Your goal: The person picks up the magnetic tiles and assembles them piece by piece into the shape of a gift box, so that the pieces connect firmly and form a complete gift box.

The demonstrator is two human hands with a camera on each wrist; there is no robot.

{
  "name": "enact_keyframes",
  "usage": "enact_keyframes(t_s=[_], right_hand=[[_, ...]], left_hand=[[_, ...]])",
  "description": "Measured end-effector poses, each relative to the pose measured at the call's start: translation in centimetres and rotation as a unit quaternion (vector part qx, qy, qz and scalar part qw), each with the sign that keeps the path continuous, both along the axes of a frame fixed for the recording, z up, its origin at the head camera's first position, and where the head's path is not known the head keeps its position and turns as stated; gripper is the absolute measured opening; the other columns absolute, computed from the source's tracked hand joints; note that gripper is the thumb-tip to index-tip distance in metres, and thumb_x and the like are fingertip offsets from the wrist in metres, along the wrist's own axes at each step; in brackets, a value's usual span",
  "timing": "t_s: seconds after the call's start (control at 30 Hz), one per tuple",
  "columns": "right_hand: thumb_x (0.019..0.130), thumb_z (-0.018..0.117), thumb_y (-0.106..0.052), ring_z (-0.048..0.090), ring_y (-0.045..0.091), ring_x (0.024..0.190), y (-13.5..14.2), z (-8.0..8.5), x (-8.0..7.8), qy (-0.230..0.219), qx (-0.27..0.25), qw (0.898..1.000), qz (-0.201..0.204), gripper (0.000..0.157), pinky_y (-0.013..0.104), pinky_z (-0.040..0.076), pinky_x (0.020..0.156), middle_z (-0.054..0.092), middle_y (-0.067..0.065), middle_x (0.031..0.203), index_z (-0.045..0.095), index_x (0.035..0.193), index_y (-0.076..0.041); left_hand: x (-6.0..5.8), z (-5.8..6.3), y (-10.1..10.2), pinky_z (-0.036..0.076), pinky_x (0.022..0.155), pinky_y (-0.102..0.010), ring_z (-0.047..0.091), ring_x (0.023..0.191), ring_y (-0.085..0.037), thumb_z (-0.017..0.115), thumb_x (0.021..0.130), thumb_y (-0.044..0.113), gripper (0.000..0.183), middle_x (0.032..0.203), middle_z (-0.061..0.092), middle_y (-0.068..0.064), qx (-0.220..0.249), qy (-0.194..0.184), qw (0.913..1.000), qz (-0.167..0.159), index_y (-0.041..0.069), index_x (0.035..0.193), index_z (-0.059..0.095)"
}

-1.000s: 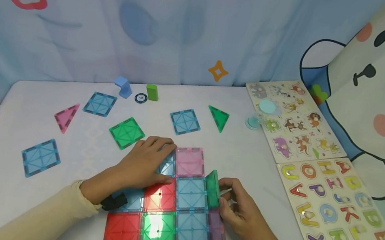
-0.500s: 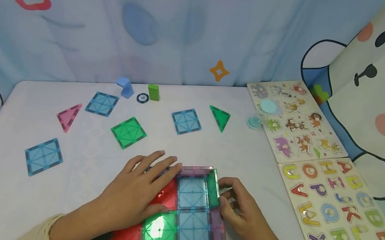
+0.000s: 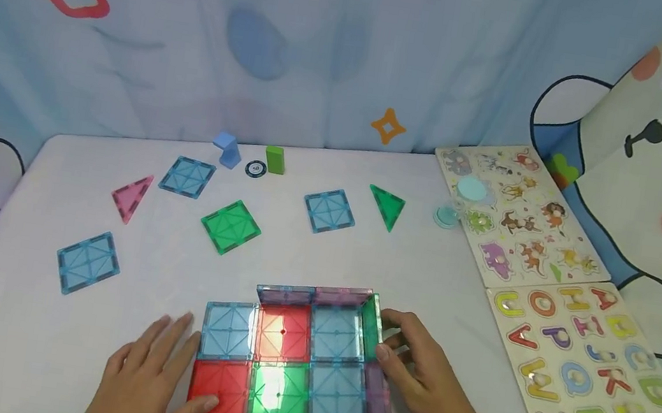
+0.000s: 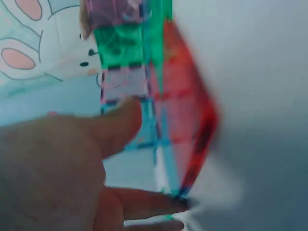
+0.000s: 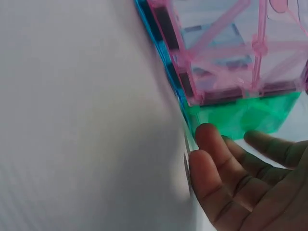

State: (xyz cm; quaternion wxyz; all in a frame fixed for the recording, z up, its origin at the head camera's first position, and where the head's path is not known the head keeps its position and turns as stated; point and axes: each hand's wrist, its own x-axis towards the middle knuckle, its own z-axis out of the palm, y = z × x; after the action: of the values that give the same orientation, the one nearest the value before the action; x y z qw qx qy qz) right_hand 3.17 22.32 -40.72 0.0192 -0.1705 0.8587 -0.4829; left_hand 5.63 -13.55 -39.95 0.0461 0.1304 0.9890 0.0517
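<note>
See-through magnetic tiles lie joined flat in a grid, including a red tile (image 3: pixel 218 395) and a green tile (image 3: pixel 279 397). Along its far edge stand a blue tile (image 3: pixel 285 295) and a pink tile (image 3: pixel 342 297); an upright green tile (image 3: pixel 371 325) meets them at the right corner. My right hand (image 3: pixel 430 383) touches this green tile from outside with its fingertips. A purple tile (image 3: pixel 378 400) leans outward nearer me. My left hand (image 3: pixel 148 378) is spread at the grid's left side, its thumb over the front-left red tile, blurred in the left wrist view.
Loose tiles lie farther back: a blue one (image 3: pixel 88 263), a pink triangle (image 3: pixel 131 197), a green square (image 3: pixel 231 227), a green triangle (image 3: pixel 386 207). Small blocks (image 3: pixel 275 160) stand at the table's far edge. An animal puzzle board (image 3: pixel 520 219) and a letter board (image 3: pixel 592 384) line the right.
The back blue and pink tiles have gone from flat to upright. My left hand has drawn back from them to the grid's left side. My right hand stays at the green tile.
</note>
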Motion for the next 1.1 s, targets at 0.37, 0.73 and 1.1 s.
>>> enact_keyframes(t_s=[0.37, 0.73, 1.1], right_hand=[[0.097, 0.052, -0.017, 0.06, 0.014, 0.081, -0.2, 0.1, 0.3, -0.024, -0.011, 1.0, -0.015, 0.039, 0.027, 0.052, 0.066, 0.059, 0.002, 0.101, 0.043, 0.134, -0.011], [0.097, 0.053, -0.019, 0.059, 0.01, 0.082, -0.1, -0.2, 0.2, -0.024, -0.001, 1.0, -0.01, 0.04, 0.025, 0.051, 0.066, 0.058, 0.0, 0.104, 0.044, 0.134, -0.011], [0.096, 0.054, -0.019, 0.059, 0.01, 0.082, -0.1, -0.1, 0.1, -0.022, -0.003, 1.0, -0.006, 0.04, 0.025, 0.051, 0.066, 0.059, 0.0, 0.101, 0.044, 0.134, -0.012]], left_hand=[[0.8, 0.9, -0.1, 0.039, 0.087, -0.067, 0.012, 0.14, -0.029, 0.061, 0.075, 0.068, 0.096, 0.158, 0.013, 0.001, 0.129, -0.008, 0.9894, -0.066, 0.005, 0.144, 0.037], [1.7, 2.2, 4.0, 0.021, 0.101, -0.054, 0.013, 0.143, -0.033, 0.033, 0.078, 0.082, 0.101, 0.157, 0.019, -0.006, 0.016, 0.176, 0.9747, -0.136, 0.004, 0.141, 0.042], [4.1, -0.4, 8.7, 0.036, 0.09, -0.048, 0.05, 0.124, -0.024, 0.04, 0.094, 0.054, 0.052, 0.127, 0.061, 0.0, 0.116, 0.287, 0.9151, -0.259, 0.016, 0.118, 0.066]])
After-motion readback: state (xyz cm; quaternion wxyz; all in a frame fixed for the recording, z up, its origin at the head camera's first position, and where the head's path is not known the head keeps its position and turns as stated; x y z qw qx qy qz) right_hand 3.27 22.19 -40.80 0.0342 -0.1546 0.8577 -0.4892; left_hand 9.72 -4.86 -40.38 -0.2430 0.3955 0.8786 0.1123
